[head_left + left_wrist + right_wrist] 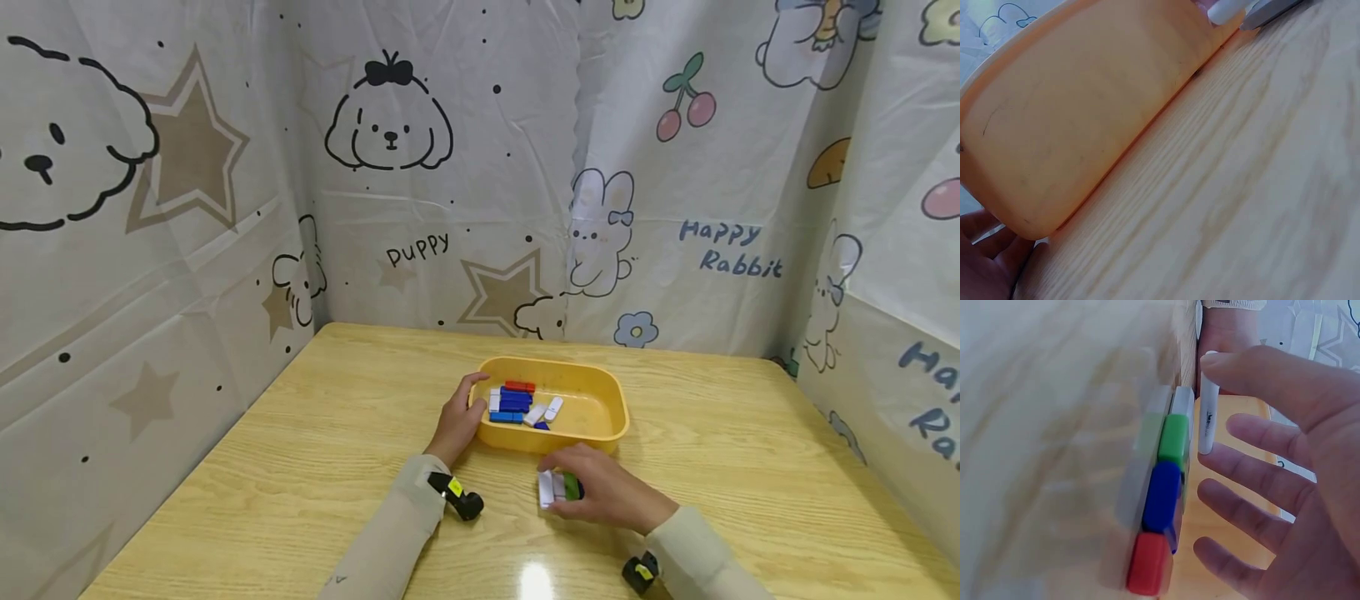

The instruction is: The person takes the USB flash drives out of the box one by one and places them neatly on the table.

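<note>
Left grip: left hand (456,423) curls on the yellow tray's (600,392) left rim, mid-table (300,467).
Right grip: right hand (603,487), fingers spread, pinches a white piece (1208,403) beside stacked blocks (1163,487) before the tray.
Unclear: blocks blurred.

Light wooden table (315,467), yellow tray (600,421) on it, small block stack (557,487) just before the tray

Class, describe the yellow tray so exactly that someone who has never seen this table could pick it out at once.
Start at the wooden table in front of the cartoon curtain. Near its middle sits the yellow tray, a shallow rounded-corner tub. The left hand grips its near-left rim. Unlike the small block stack beside it, it holds loose blue, red and white pieces.
</note>
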Available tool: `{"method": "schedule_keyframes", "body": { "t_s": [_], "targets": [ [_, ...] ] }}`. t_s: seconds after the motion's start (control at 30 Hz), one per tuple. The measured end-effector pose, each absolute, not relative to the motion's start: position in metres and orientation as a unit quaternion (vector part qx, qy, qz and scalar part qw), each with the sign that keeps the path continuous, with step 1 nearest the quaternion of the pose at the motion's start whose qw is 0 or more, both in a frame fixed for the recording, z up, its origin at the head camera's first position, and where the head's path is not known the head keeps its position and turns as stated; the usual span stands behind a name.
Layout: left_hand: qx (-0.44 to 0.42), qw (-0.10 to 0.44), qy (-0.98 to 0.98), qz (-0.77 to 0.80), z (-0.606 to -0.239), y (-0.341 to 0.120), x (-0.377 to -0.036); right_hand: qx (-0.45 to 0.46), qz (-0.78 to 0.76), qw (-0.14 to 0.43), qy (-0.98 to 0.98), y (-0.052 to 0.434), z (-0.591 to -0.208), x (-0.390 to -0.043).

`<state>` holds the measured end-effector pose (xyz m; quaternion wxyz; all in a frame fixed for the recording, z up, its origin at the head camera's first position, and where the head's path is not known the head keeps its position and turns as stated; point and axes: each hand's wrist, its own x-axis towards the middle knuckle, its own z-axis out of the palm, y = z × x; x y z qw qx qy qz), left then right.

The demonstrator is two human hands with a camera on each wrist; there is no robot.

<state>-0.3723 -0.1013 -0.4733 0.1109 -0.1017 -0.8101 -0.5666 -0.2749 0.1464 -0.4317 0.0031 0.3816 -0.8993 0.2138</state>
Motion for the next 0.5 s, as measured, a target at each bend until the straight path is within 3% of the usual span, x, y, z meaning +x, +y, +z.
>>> {"method": "schedule_keyframes", "body": {
  "t_s": [0.5],
  "targets": [
    [-0.102, 0.108, -0.812, -0.564, -0.4710, -0.1014, -0.3709, 0.358, 0.171, -0.036, -0.917, 0.1367, -0.4306, -0.2777]
  ]
}}
